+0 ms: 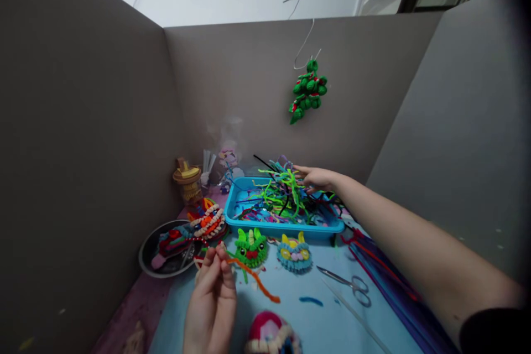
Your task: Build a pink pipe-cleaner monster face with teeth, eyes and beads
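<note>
My left hand is low at the front, fingers pinched on an orange pipe cleaner that trails right over the blue mat. My right hand reaches far out over a blue tray heaped with tangled pipe cleaners. Its fingers touch the green strands on top of the pile; whether they grip any is unclear. Below the tray sit a green fuzzy creature and a blue-and-yellow one.
Scissors lie right of the creatures. A dark round plate holds coloured craft pieces at the left. A jar stands behind it. Long pipe cleaners lie along the right. A green ornament hangs on the grey partition.
</note>
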`<state>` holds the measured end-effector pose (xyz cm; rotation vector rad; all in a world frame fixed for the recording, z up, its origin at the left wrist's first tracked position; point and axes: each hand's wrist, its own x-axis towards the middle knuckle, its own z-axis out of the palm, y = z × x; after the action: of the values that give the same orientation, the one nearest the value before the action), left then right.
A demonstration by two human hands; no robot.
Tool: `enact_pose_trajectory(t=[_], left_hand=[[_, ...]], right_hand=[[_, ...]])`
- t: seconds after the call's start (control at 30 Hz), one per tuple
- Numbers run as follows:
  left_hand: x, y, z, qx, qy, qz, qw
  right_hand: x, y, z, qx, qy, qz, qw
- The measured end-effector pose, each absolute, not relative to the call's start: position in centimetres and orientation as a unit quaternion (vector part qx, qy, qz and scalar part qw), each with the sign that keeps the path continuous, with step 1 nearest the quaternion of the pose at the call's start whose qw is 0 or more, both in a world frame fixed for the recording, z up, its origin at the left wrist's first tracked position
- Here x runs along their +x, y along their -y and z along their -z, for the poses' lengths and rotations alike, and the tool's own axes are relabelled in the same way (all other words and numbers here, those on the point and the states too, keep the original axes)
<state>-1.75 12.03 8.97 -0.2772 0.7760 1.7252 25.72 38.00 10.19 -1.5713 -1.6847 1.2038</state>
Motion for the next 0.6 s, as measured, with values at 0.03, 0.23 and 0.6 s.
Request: enact_pose_trajectory(t=[0.03,0.23,0.6], left_hand=[[-1.7,-12.0,-9.0,-0.119,-0.33,-0.738,0.577],[-1.1,-12.1,-9.0,-0.113,-0.332,-0.735,0.58],[-1.3,-12.5,-8.3,-0.091,-0.35,-0.725,0.585]], right_hand=[[26.3,-38.2,-10.4,-0.604,0.63,-0.407,0.269],[27.9,-36.3,-8.2,-0.634,0.663,-0.328,0.226],[18.9,-35.7,-2.1,-0.616,0.739,-0.228,0.152]])
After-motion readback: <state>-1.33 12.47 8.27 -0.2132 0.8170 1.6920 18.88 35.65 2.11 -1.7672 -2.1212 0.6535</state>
